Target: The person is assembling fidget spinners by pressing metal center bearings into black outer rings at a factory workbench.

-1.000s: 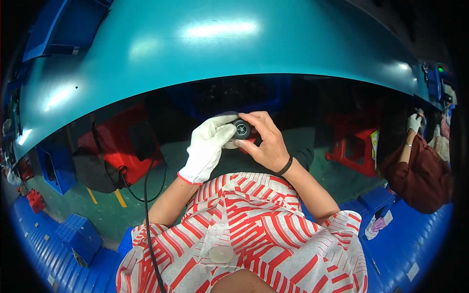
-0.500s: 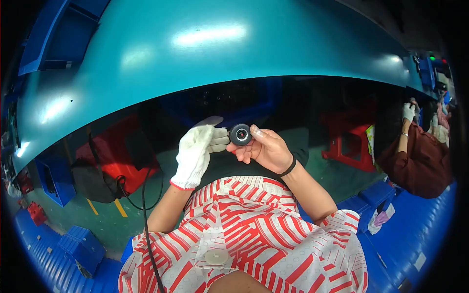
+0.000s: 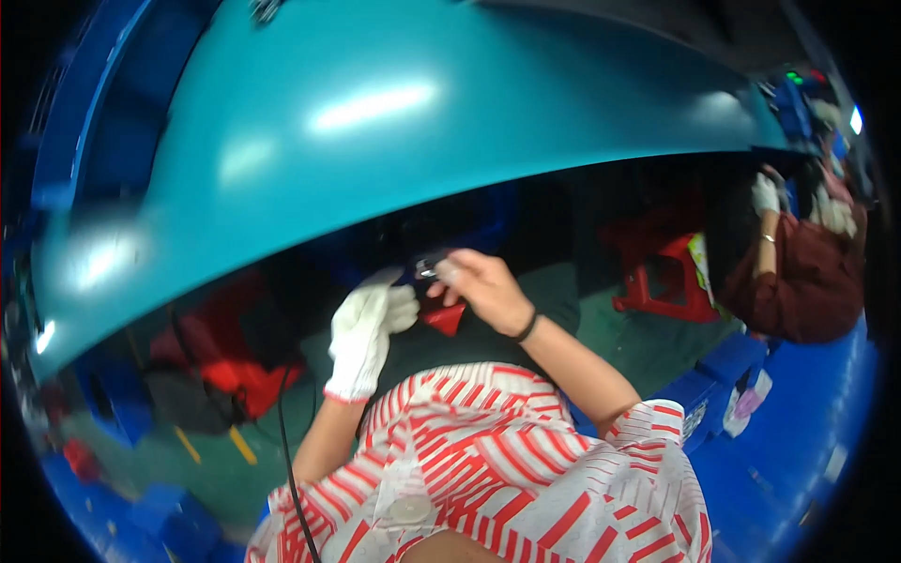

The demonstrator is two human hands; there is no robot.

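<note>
My right hand [image 3: 490,293] is bare, with a black band at the wrist. Its thumb and fingers pinch a small round black part [image 3: 427,268], which shows a silvery ring inside, now blurred and tilted. To the left, my left hand [image 3: 364,340] wears a white knitted glove with a red cuff. Its fingers are curled close to the black part; I cannot tell whether they touch it. From the top of the glove a thin pale flat piece [image 3: 385,276] sticks out, too smeared to name. Both hands are above my lap, before the table edge.
A glossy teal table [image 3: 394,178] curves across the front. A blue bin [image 3: 131,113] is at its far left. Red stools [image 3: 659,272] stand below on both sides, and a black cable [image 3: 289,460] hangs at my left. At the right sits a co-worker in a dark red top [image 3: 809,281].
The view has tilted and shifted. My right hand has turned the black part from facing me to edge-on, and a gap shows between the glove and my right fingers.
</note>
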